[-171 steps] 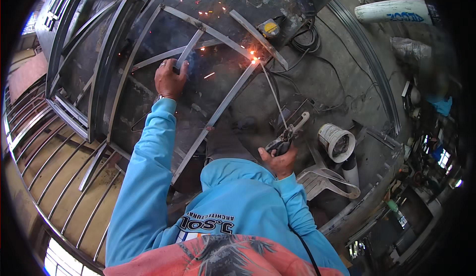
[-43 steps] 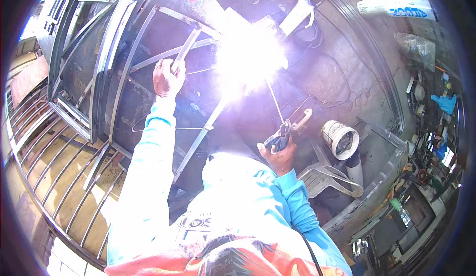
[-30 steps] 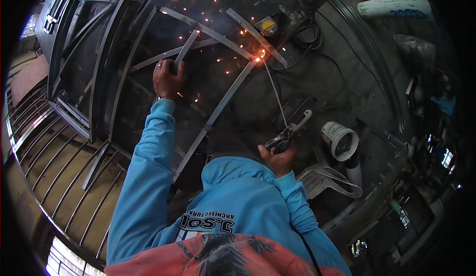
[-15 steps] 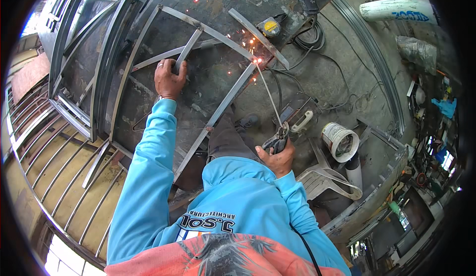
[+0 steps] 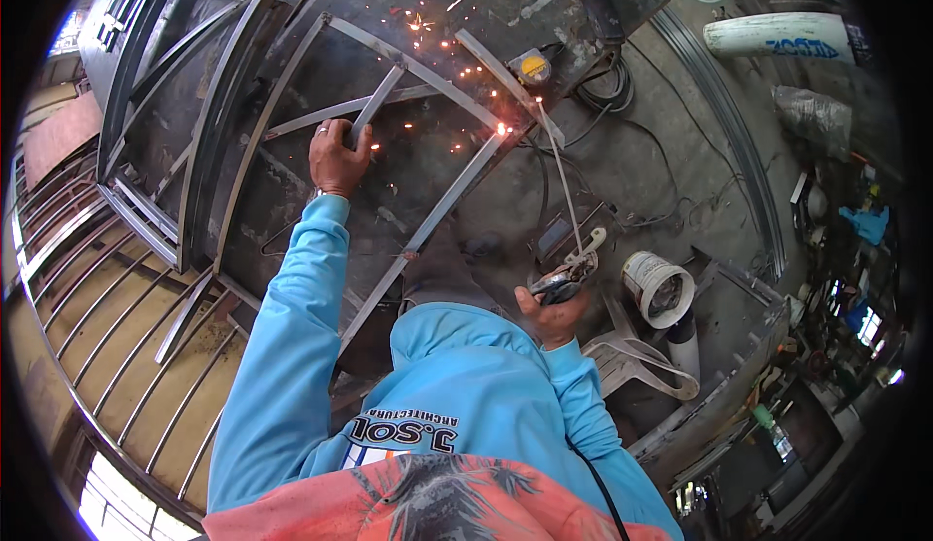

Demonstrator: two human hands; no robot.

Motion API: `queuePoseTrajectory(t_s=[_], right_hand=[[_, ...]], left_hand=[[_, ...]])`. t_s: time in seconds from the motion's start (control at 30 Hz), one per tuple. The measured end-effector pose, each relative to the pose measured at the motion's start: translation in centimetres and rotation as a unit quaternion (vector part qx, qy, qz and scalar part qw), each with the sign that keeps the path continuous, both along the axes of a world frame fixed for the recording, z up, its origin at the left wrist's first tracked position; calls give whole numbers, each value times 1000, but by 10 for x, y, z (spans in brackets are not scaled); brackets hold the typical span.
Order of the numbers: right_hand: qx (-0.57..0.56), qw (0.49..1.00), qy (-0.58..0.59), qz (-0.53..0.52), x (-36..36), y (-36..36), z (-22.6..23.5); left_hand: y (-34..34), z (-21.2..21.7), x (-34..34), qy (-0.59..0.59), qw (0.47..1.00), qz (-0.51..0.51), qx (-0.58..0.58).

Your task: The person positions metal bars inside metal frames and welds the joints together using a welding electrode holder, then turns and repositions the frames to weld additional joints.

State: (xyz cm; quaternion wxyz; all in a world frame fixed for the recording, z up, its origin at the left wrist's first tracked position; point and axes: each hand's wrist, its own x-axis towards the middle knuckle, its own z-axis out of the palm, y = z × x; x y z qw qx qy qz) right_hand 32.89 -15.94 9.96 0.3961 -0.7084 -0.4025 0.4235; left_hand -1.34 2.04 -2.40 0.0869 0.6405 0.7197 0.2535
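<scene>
My left hand (image 5: 340,159) is closed around the short inner bar (image 5: 377,99) of a metal frame (image 5: 442,199) lying on a dark steel table (image 5: 389,215). Lower right, my right hand (image 5: 554,315) grips a welding electrode holder (image 5: 567,277). From it a thin electrode (image 5: 561,176) points up and away, its tip glowing beside a loose metal bar (image 5: 498,67). Left of that tip, a corner joint of the frame glows orange, apart from the electrode. Sparks scatter over the table's far part.
An angle grinder (image 5: 593,1) and a yellow tape measure (image 5: 532,67) lie at the table's far right. More metal frames (image 5: 199,123) stand on the left. Cables (image 5: 610,84) run over the floor. A white bucket (image 5: 658,289) and a plastic chair (image 5: 641,361) are on the right.
The electrode tip has left the corner joint, shifting right and away toward the loose bar. My right hand moved slightly right. Sparks spread farther, while my left hand keeps its hold.
</scene>
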Motion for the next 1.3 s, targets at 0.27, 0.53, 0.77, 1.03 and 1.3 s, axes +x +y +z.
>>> queuePoseTrajectory(t_s=[0.27, 0.53, 0.77, 1.03, 1.3], right_hand=[[-38, 992, -29, 120, -5, 47, 33], [-14, 980, 31, 195, -17, 97, 32], [8, 953, 145, 265, -11, 127, 13], [-49, 861, 121, 491, -19, 130, 35], [-56, 695, 50, 715, -51, 76, 41]], left_hand=[[-1, 6, -4, -55, 998, -11, 11], [-33, 38, 21, -81, 991, 82, 71], [-145, 84, 85, -161, 983, 90, 14], [-248, 118, 186, -395, 875, 247, -130], [-287, 144, 224, -683, 701, 204, 32]])
